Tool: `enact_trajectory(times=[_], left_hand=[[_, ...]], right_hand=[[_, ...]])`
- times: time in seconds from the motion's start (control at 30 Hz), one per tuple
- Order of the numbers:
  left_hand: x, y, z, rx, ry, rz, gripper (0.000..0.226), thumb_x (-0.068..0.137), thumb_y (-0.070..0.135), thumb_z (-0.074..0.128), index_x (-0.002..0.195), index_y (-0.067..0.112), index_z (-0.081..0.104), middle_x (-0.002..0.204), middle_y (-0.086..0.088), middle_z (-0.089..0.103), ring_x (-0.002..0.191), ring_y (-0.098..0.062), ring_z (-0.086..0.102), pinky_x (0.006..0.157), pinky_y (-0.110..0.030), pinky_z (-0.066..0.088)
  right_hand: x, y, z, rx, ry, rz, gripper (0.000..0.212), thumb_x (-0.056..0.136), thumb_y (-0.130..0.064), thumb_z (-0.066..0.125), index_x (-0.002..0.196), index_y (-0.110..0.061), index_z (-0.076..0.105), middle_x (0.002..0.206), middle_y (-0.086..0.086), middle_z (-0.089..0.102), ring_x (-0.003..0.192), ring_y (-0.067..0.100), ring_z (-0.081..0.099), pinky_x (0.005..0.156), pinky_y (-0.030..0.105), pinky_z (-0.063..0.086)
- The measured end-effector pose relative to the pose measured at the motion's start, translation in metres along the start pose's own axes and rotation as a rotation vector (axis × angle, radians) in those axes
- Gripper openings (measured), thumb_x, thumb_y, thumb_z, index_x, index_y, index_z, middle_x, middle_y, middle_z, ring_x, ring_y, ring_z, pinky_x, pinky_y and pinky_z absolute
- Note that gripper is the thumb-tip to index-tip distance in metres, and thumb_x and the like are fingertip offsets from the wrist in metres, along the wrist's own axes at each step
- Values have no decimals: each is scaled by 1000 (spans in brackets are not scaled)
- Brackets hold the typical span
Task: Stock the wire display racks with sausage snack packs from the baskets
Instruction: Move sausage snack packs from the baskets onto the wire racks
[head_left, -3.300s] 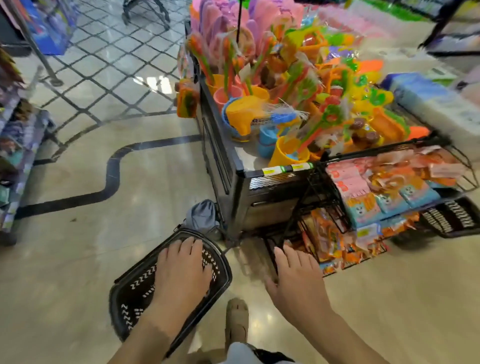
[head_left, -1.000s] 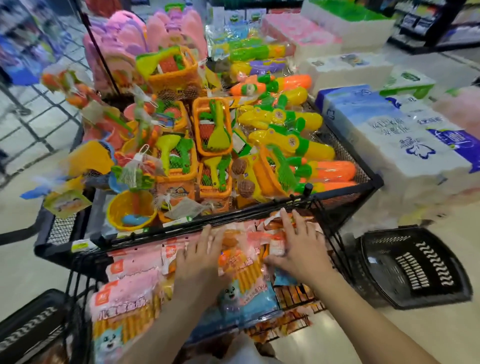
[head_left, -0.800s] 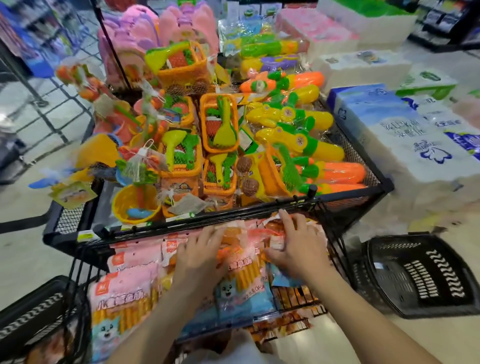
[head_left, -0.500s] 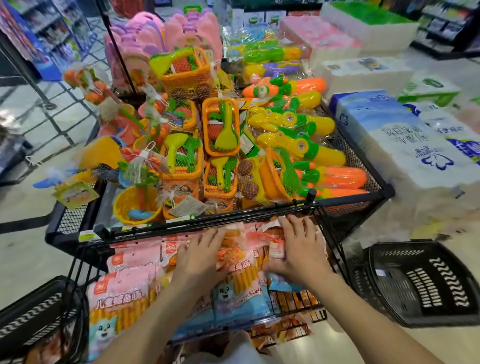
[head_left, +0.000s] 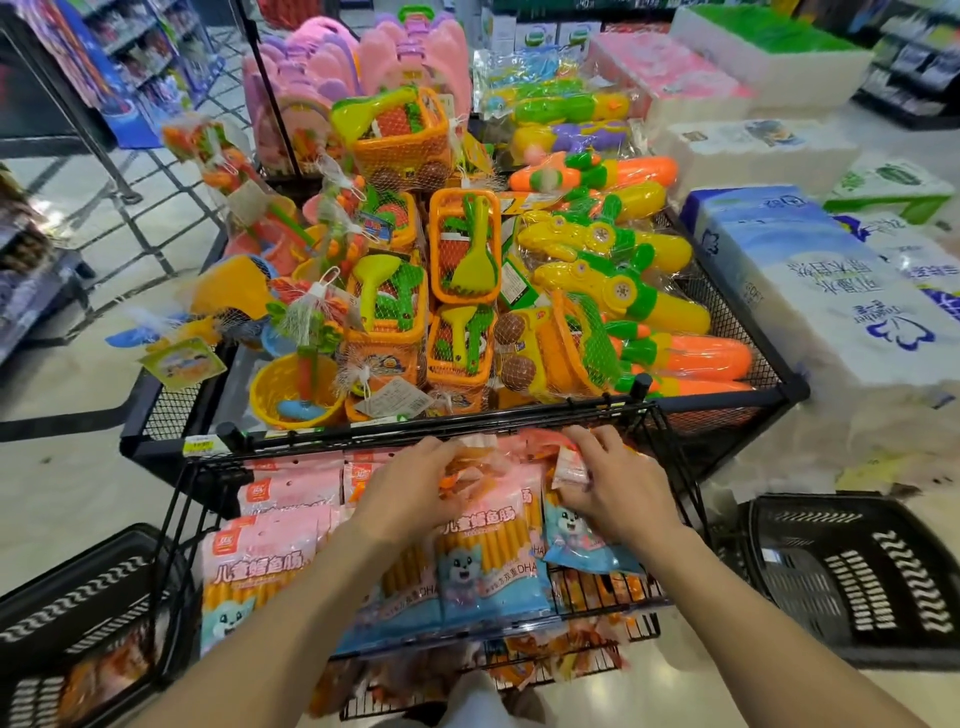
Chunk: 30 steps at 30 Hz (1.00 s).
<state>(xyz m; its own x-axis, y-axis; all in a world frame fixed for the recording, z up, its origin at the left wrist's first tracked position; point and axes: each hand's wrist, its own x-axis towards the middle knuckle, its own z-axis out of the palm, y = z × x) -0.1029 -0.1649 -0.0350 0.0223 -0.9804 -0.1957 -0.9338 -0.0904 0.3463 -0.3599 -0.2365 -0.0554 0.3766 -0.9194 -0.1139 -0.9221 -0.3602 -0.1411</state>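
Both the left hand (head_left: 410, 493) and the right hand (head_left: 618, 493) curl their fingers round pink-and-blue plastic sausage snack packs (head_left: 483, 561) on the upper tier of a black wire display rack (head_left: 519, 411). That tier looks nearly full and the one below holds stock. Orange packs lying in the black plastic basket (head_left: 78, 597) at left suggest the job is well advanced but unfinished.
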Motion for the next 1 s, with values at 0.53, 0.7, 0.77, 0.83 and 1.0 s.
enact_trajectory(times=[0.53, 0.7, 0.77, 0.83, 1.0], left_hand=[[-1, 9, -52, -436, 131, -123, 28, 87, 30, 79, 114, 25, 71, 86, 11, 70, 78, -7, 63, 63, -27, 50], [-6, 13, -66, -712, 192, -175, 35, 78, 41, 85, 110, 31, 74, 99, 13, 76, 93, -11, 69, 79, -34, 56], [-14, 16, -67, -843, 216, -185, 33, 79, 29, 87, 110, 30, 75, 98, 14, 78, 93, -8, 71, 77, -28, 54], [-24, 16, -68, -949, 237, -220, 34, 79, 23, 88, 110, 28, 76, 99, 12, 79, 96, -11, 73, 85, -35, 57], [-62, -5, -61, -1195, 361, -374, 29, 79, 14, 86, 106, 20, 76, 97, 0, 80, 94, -25, 76, 87, -43, 59]], right_hand=[[-18, 35, -43, 710, 233, 150, 39, 81, -50, 82, 111, -37, 60, 90, -16, 72, 79, -1, 66, 67, 28, 52], [-20, 26, -58, 1047, 246, 153, 32, 81, -35, 86, 104, -32, 64, 96, -12, 74, 86, -1, 69, 73, 24, 52], [-20, 21, -59, 1165, 237, 153, 32, 80, -28, 87, 104, -28, 67, 95, -7, 76, 89, 9, 72, 78, 29, 56], [-20, 14, -57, 1252, 212, 149, 27, 82, -23, 86, 101, -25, 67, 89, -8, 76, 84, 8, 72, 74, 26, 55], [-20, -16, -47, 1473, 99, 156, 24, 88, -18, 80, 110, -19, 70, 94, -4, 78, 86, 14, 74, 78, 32, 55]])
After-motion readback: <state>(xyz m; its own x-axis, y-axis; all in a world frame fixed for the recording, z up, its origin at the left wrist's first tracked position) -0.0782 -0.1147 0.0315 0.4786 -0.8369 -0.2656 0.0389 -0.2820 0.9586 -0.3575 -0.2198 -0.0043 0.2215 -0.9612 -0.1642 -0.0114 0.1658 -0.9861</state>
